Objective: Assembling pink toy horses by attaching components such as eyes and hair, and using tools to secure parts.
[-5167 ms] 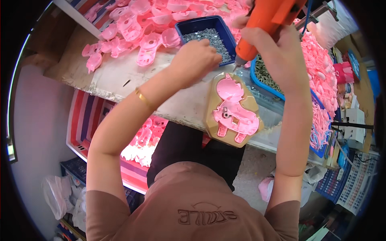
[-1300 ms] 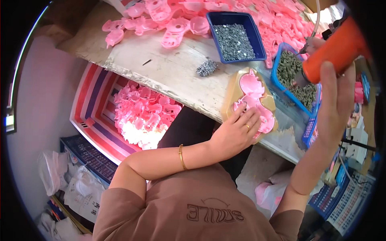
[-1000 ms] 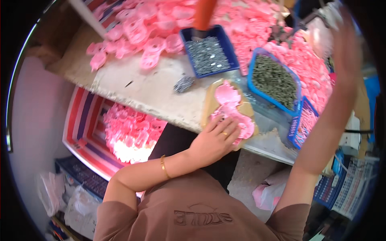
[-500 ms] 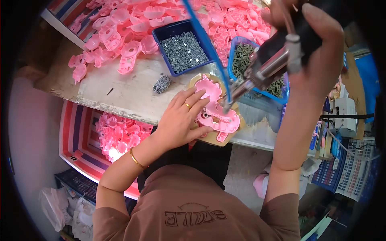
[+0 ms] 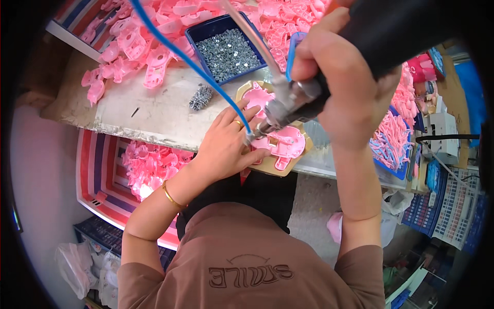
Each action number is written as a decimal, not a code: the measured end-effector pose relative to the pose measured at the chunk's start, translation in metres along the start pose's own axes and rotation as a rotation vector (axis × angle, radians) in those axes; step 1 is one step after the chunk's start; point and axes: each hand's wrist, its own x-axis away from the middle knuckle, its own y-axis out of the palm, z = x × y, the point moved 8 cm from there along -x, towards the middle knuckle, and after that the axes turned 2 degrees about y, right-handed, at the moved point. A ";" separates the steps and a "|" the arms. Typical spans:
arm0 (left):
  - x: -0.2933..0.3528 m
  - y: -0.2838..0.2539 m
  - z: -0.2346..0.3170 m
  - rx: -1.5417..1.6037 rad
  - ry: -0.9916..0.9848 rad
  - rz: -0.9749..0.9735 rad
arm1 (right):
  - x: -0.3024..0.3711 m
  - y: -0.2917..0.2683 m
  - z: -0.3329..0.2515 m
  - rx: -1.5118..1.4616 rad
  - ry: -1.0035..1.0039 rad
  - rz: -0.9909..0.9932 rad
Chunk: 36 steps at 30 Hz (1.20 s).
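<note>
A pink plastic shell part lies in a tan fixture at the table's front edge. Over the part's left side rests my left hand, fingers spread and thumb on its near edge. My right hand is wrapped round a black power screwdriver with a metal front end. Its tip slants down to the part beside my left fingers and hides the contact point. A blue tube runs from the far left to this tip.
Beyond the fixture stand a dark blue tray of small metal screws and a bristly clump of screws. Pink parts are heaped behind. A striped bin sits below left; a blue basket of thin sticks is at right.
The screwdriver has moved left and lower with my right hand, its tip now at the part's left side. The blue tube has swung left. My left hand stays on the part.
</note>
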 end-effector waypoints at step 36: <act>0.007 -0.068 0.032 0.079 -0.073 -0.492 | -0.144 -0.339 0.140 1.599 -0.175 0.237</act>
